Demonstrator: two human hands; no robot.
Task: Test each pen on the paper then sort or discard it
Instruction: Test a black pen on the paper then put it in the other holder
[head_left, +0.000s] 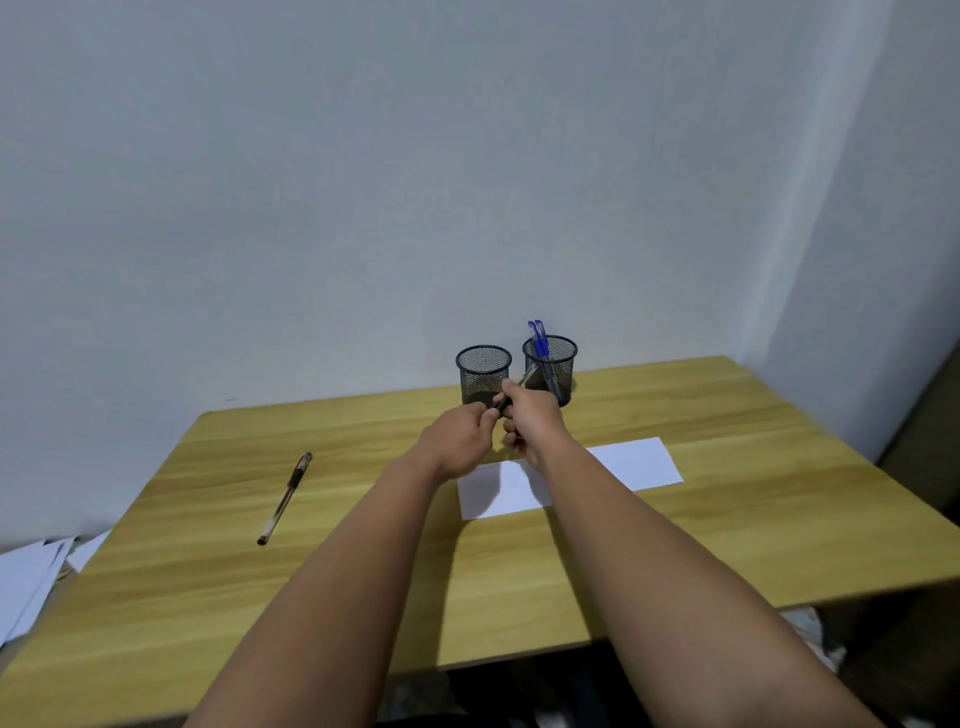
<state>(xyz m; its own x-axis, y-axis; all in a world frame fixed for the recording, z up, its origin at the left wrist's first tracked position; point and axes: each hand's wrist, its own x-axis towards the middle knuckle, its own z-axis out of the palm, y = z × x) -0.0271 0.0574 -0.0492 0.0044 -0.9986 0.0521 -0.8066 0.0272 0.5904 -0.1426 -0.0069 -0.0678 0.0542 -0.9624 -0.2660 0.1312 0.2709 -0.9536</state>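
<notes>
So both hands meet in mid-air over the far half of the table (727, 519), just in front of the two mesh cups. The right hand (530, 415) is wrapped round the barrel of a pen (514, 388), and the left hand (462, 436) pinches the dark near end of that same pen, fingertips curled in on it. My guess is that's the cap end and it's either coming off or going on, but the spot is too small to say which.

The bit that matters: the pen's long axis runs on a diagonal, near-left to far-right, with the clear far end poking up between the left cup (483, 375) and the right cup (550, 366). It hangs above the table, touching neither cup as far as I can tell. The paper (628, 462) lies on the near side of the hands, below them and mostly off to the right, partly hidden by the right forearm. So if the pen is to be tested, it has to come back toward the person and down, and the right hand is the one already set up to do it.

The right cup has two blue-capped pens (538, 340) standing in it. The left cup looks empty from here. One more black pen (287, 496) lies on the table well off to the left, closer to the left arm.
</notes>
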